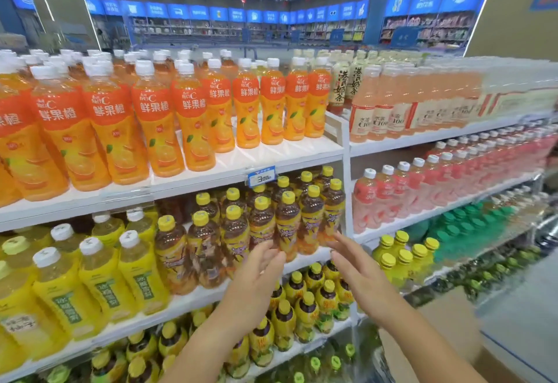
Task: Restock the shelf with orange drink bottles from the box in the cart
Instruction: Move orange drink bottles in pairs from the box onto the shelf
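Orange drink bottles (193, 117) with white caps and red-orange labels stand in rows along the top white shelf (241, 168). My left hand (256, 280) is raised with straight fingers in front of the second shelf, holding nothing. My right hand (359, 271) is beside it, fingers also straight and empty. Both hands hover close to the yellow-capped tea bottles (283, 216) without gripping any. A corner of a cardboard box (447, 322) shows at the lower right; no cart is in view.
Yellow drink bottles (99, 277) fill the left of the second shelf. Pink bottles (422, 189) and pale peach bottles (389, 105) fill the right unit. A blue price tag (261, 176) hangs on the top shelf edge. Lower shelves hold more yellow and green-capped bottles.
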`<action>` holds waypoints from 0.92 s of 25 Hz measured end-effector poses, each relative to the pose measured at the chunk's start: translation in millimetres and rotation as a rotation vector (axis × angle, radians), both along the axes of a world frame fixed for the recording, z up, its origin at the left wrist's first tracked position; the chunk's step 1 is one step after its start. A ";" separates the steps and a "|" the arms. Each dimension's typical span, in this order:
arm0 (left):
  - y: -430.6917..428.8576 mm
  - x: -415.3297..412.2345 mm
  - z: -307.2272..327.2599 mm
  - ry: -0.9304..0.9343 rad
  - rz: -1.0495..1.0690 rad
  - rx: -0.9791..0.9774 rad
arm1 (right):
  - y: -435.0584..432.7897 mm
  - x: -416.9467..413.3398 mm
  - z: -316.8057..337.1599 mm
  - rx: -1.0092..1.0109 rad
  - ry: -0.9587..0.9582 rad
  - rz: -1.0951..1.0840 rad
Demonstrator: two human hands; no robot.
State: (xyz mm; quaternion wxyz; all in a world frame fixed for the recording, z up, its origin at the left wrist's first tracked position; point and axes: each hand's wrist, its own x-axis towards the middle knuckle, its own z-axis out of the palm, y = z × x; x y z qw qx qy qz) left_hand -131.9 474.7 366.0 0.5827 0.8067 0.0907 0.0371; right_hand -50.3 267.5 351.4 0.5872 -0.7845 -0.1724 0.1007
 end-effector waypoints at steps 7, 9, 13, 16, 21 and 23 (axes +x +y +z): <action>-169.0 4.3 -39.9 0.129 -0.205 -0.011 | -181.6 -41.6 -58.5 0.053 0.117 -0.259; -219.8 5.5 -52.3 0.141 -0.262 0.002 | -232.1 -57.3 -74.3 0.044 0.132 -0.335; -307.6 13.3 -82.3 0.193 -0.349 0.056 | -318.0 -89.3 -110.9 0.047 0.185 -0.500; -360.0 17.5 -103.0 0.287 -0.457 0.070 | -364.0 -114.1 -140.9 0.040 0.252 -0.633; -411.2 42.7 -154.8 0.422 -0.665 0.105 | -403.8 -147.2 -180.5 0.031 0.433 -0.795; -423.9 58.0 -183.6 0.482 -0.743 0.139 | -410.1 -153.4 -199.4 0.010 0.490 -0.873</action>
